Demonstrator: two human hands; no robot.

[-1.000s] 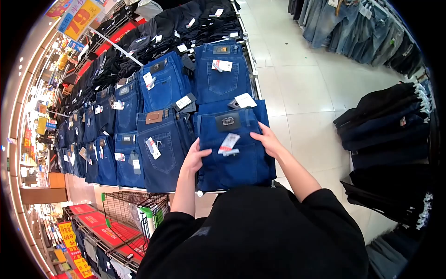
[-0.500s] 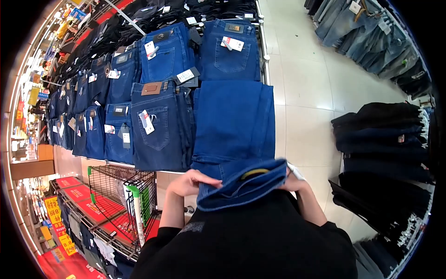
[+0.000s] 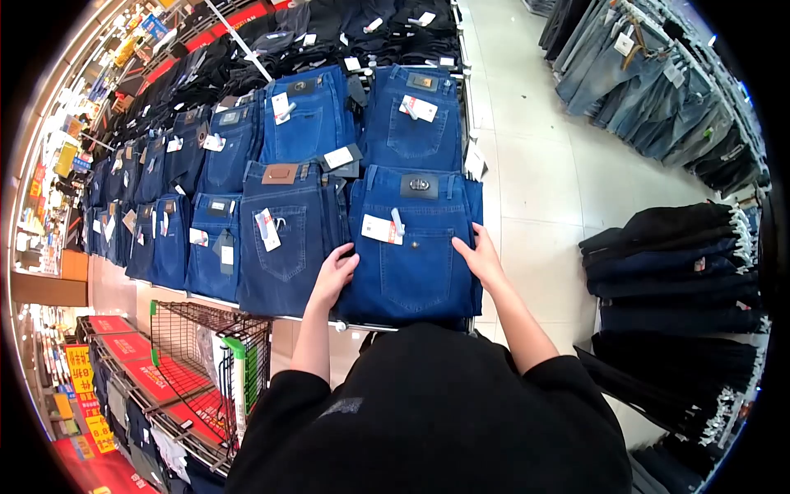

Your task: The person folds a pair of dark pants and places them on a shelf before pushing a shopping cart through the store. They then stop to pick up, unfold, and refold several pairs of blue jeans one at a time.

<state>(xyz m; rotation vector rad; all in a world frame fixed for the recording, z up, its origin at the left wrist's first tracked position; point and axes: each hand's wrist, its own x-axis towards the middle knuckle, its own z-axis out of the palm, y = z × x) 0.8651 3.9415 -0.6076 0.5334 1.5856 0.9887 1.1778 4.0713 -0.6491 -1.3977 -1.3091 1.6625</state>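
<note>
A pair of folded blue jeans [image 3: 411, 276] lies flat on the nearest right-hand stack, back pocket up, with a dark waistband patch and a white-and-red price tag [image 3: 383, 230]. My left hand [image 3: 331, 277] is at its left edge with fingers bent, the fingertips partly hidden beside the denim. At the right edge, my right hand [image 3: 480, 257] has its thumb on top of the denim and the other fingers along the side. Darker folded jeans [image 3: 284, 276] with a brown patch sit just left of my left hand.
Several more folded jeans stacks [image 3: 216, 239] fill the display to the left and behind. A wire shopping cart [image 3: 197, 354] with green corners stands at lower left. Across the tiled aisle [image 3: 539, 222], racks hold hanging jeans [image 3: 634, 78] and dark trousers [image 3: 671, 263].
The jeans moved from close against my body, waistband held up, to lying on the stack with the patch and tag now showing. Both hands moved forward to its sides.
</note>
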